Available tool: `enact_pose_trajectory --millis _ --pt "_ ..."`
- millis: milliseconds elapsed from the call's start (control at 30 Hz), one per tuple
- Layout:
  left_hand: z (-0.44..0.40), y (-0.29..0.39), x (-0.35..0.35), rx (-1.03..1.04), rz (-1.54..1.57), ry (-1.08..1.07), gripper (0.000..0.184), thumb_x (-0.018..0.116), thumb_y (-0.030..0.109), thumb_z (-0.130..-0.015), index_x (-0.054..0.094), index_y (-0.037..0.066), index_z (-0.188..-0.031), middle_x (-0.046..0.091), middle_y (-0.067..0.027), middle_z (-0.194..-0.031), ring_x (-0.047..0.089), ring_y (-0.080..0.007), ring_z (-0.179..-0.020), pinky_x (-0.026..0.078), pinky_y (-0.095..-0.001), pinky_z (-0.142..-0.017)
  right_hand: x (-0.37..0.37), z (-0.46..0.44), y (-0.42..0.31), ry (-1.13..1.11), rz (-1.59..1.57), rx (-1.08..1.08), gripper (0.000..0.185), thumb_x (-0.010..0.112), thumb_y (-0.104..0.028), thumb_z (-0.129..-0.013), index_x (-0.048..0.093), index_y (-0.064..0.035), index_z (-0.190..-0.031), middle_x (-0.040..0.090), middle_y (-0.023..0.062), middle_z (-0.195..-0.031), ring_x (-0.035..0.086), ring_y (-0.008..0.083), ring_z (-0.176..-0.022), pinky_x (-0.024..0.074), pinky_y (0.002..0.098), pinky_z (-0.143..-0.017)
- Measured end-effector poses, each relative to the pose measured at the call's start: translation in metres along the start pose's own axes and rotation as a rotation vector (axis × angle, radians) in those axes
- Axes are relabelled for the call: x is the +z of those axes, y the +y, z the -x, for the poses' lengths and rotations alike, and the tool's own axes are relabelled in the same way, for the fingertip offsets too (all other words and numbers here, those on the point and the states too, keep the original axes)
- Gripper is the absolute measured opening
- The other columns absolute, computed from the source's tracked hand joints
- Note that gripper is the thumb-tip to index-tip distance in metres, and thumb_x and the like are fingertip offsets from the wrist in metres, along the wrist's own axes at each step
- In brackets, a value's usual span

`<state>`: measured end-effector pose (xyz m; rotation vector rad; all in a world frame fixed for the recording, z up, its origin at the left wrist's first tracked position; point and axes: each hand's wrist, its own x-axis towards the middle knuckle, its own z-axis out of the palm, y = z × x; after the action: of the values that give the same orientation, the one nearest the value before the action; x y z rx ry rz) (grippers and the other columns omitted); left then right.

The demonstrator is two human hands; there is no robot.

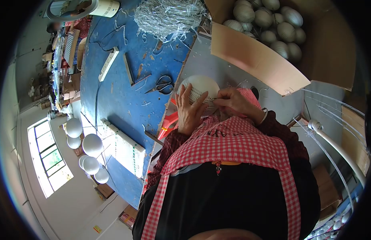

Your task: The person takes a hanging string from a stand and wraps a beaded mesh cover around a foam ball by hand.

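A round white ball (pixel 206 83) rests at my lap, its lower part covered by dark-and-pale mesh or braided cord (pixel 195 94). My left hand (pixel 189 109) lies over the left side of the ball, its fingers spread and touching the covered surface. At the ball's right edge, my right hand (pixel 232 102) is closed in a pinch against the covering. What sits between those fingertips is too small to make out. A pair of scissors (pixel 163 85) with dark handles lies on the blue table, left of the ball.
A cardboard box (pixel 257 55) of striped balls (pixel 287 31) stands at upper right. The blue table (pixel 117 94) holds a heap of silvery cord (pixel 169 18), a power strip (pixel 108 64) and a metal angle piece (pixel 128 69). White balls (pixel 92 145) hang near the window. A white pipe (pixel 341 150) stands right.
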<state>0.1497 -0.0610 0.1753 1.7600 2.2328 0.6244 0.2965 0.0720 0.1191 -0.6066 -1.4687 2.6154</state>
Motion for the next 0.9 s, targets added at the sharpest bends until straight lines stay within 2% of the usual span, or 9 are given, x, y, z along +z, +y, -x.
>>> enact_pose_trajectory --millis 167,300,433,533,700,900 --pt "0.000 -0.001 -0.001 -0.003 0.005 -0.002 0.038 0.063 0.022 -0.077 0.058 0.026 -0.114 0.028 -0.0163 -0.136 0.021 -0.0403 -0.128 0.017 -0.0532 -0.102 -0.002 -0.005 0.006 0.031 -0.010 0.008 0.017 0.061 -0.014 -0.081 0.059 -0.0003 -0.072 0.057 0.0004 -0.062 0.052 0.0062 -0.055 0.0411 0.0207 -0.049" --pt "0.000 -0.006 -0.001 -0.012 0.023 -0.011 0.045 0.063 0.022 -0.077 0.052 0.026 -0.120 0.026 -0.0181 -0.138 0.019 -0.0401 -0.129 0.016 -0.0533 -0.102 -0.003 -0.010 0.012 0.076 0.013 -0.009 0.017 0.061 -0.014 -0.081 0.060 0.0003 -0.072 0.057 0.0005 -0.063 0.052 0.0056 -0.057 0.0419 0.0205 -0.051" --pt "-0.006 0.003 0.000 -0.081 0.037 0.021 0.058 0.068 0.021 -0.072 0.046 0.021 -0.125 0.028 -0.0182 -0.136 0.019 -0.0410 -0.128 0.020 -0.0513 -0.102 -0.003 -0.010 0.011 0.082 0.029 -0.002 0.017 0.062 -0.015 -0.080 0.060 0.0007 -0.072 0.058 0.0006 -0.064 0.052 0.0056 -0.057 0.0425 0.0206 -0.053" --pt "-0.011 0.011 0.002 -0.103 -0.073 -0.055 0.066 0.068 0.029 -0.071 0.037 0.025 -0.130 0.020 -0.0217 -0.139 0.014 -0.0422 -0.130 0.014 -0.0536 -0.103 -0.003 -0.009 0.008 0.087 0.036 0.008 0.018 0.061 -0.015 -0.081 0.060 0.0007 -0.072 0.058 0.0006 -0.063 0.052 0.0057 -0.057 0.0425 0.0208 -0.053" --pt "-0.007 0.006 -0.001 -0.092 -0.072 -0.024 0.066 0.070 0.031 -0.069 0.041 0.026 -0.128 0.019 -0.0213 -0.139 0.014 -0.0427 -0.129 0.014 -0.0542 -0.102 -0.002 -0.005 0.009 0.118 0.058 -0.024 0.018 0.061 -0.016 -0.081 0.060 0.0006 -0.072 0.058 0.0007 -0.063 0.052 0.0056 -0.056 0.0422 0.0205 -0.052" --pt "-0.004 -0.005 -0.005 -0.072 -0.014 -0.013 0.053 0.069 0.029 -0.070 0.051 0.027 -0.120 0.025 -0.0178 -0.137 0.016 -0.0418 -0.129 0.014 -0.0549 -0.102 -0.002 -0.007 0.008 0.123 0.097 -0.074 0.019 0.061 -0.016 -0.081 0.060 0.0007 -0.072 0.059 0.0015 -0.063 0.053 0.0056 -0.056 0.0421 0.0206 -0.051"
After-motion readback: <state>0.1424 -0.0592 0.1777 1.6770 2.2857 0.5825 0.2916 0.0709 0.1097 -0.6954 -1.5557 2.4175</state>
